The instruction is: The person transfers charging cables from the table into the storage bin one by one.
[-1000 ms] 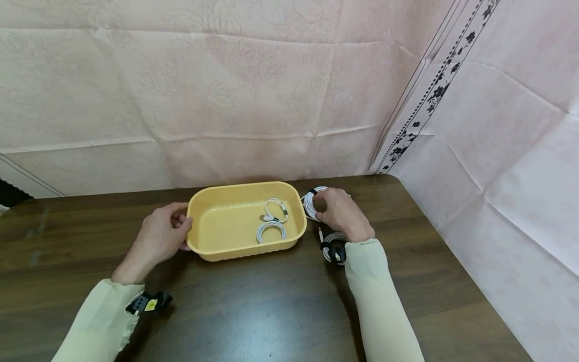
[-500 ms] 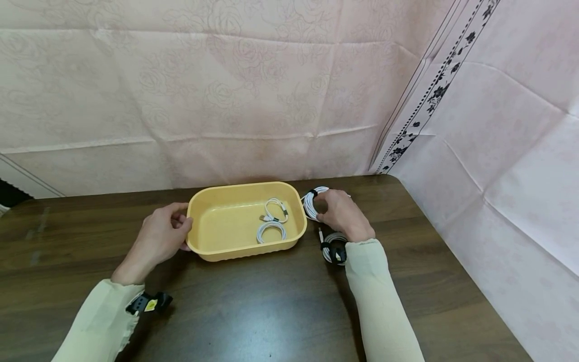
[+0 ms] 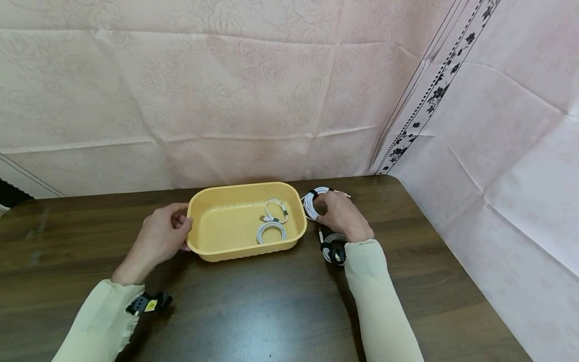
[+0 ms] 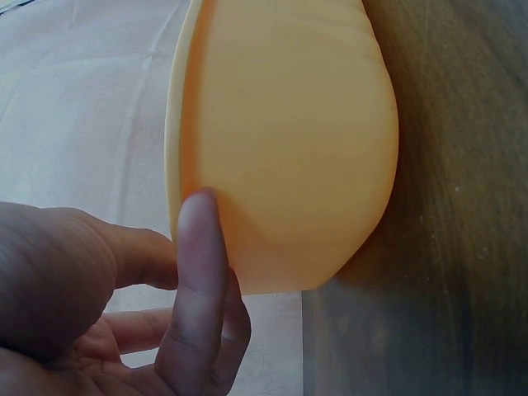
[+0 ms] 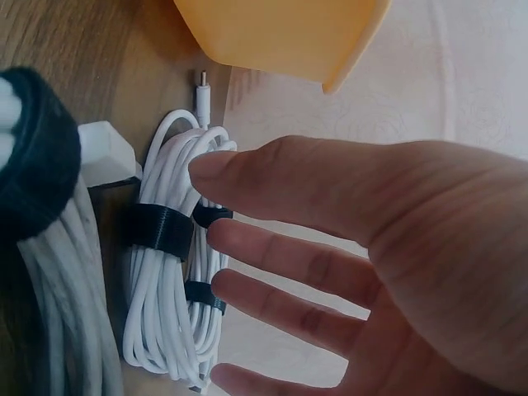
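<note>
- You see a yellow-orange tub [image 3: 226, 250], plain and unpatterned.
- Two white cable coils [image 3: 271, 231] lie inside it.
- Your right hand [image 3: 340, 215] meets a white cable bundle [image 5: 169, 297] bound with black straps.
- A second white bundle [image 3: 333, 240] carries a black wrap.
- The table [image 3: 253, 311] is dark brown woodgrain.
- The backdrop cloth [image 3: 226, 90] is pale pink with a rose pattern and a black floral border.
- Your sleeves [image 3: 380, 301] are cream.

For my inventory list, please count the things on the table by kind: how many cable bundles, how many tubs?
Cable bundles in the tub: 2
Cable bundles on the table beside the tub: 2, one at the right hand and one nearer the wrist
Tubs: 1, yellow
Total: 5 things
</note>
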### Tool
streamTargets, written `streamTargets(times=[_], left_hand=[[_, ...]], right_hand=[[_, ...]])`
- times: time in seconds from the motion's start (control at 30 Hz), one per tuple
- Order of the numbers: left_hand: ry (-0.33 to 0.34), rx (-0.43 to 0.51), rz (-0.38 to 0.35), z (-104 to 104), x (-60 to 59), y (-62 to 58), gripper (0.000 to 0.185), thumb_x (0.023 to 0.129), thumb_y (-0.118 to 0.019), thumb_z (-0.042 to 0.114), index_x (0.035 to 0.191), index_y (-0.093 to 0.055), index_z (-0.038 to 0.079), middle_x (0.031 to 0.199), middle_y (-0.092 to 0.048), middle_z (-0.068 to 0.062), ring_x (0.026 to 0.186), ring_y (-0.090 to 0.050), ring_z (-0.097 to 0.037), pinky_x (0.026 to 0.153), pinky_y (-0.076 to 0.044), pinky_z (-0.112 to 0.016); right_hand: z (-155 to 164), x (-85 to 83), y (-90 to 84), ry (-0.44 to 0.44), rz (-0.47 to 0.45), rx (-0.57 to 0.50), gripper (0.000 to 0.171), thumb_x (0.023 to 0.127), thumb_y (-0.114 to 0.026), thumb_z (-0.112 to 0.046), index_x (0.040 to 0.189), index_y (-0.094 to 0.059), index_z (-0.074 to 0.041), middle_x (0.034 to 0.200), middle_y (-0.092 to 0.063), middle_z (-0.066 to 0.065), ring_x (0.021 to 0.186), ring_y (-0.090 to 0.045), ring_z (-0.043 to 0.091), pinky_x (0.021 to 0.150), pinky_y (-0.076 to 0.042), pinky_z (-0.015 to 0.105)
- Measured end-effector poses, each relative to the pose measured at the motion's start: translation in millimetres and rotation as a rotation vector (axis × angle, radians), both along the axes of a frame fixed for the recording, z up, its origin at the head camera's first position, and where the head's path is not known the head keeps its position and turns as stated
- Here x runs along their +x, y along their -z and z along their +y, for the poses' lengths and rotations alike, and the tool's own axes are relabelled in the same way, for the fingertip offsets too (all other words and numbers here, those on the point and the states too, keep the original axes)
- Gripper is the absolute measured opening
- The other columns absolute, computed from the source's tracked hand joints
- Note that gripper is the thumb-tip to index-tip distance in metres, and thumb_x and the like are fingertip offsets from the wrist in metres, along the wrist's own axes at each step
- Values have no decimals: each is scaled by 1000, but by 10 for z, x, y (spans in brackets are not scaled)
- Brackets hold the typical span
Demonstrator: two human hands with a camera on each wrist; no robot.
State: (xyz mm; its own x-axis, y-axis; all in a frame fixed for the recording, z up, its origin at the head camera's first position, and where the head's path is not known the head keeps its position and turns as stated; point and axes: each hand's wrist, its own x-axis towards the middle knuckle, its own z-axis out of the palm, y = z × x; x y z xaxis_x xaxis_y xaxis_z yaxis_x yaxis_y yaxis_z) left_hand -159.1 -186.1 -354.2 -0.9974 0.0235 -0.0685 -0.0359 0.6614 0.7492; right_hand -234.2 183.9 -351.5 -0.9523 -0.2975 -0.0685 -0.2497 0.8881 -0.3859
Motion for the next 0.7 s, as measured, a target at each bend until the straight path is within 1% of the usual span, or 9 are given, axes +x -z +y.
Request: streamTargets(times=[0.17,0.33,0.5,0.7], left_hand=[[0,-3,5,0,0,2,49,103,-52,11,147,-43,-9,107,-59,-23,69,-66,-16,60,-63,-30],[0,-4,10,0,1,1,49,103,-52,11,147,-43,-9,107,-59,-23,69,-66,-16,60,-63,-30],[-5,-8,10,4,1,1,49,103,-53,11,147,-43,-9,107,-58,-23,69,-66,-16,60,-63,-30],[-7,-5,14,7,0,4,49,103,-52,11,146,-43,-10,107,-58,-24,70,-66,-16,60,-64,-31]], right_hand=[[-6,-3,16,-2,-7,-4,24,89,-73,-7,113,-75,-12,110,-72,4,99,-60,19,92,-53,39],[-15,-10,24,-8,9,4,21,88,-74,-8,109,-76,-13,103,-72,3,93,-58,18,87,-52,37],[-18,-5,18,-6,6,14,19,89,-74,-8,107,-76,-13,102,-71,2,92,-58,17,85,-52,37],[-18,-2,24,-3,-9,31,15,88,-73,-7,100,-75,-14,99,-70,2,89,-57,18,80,-51,36]])
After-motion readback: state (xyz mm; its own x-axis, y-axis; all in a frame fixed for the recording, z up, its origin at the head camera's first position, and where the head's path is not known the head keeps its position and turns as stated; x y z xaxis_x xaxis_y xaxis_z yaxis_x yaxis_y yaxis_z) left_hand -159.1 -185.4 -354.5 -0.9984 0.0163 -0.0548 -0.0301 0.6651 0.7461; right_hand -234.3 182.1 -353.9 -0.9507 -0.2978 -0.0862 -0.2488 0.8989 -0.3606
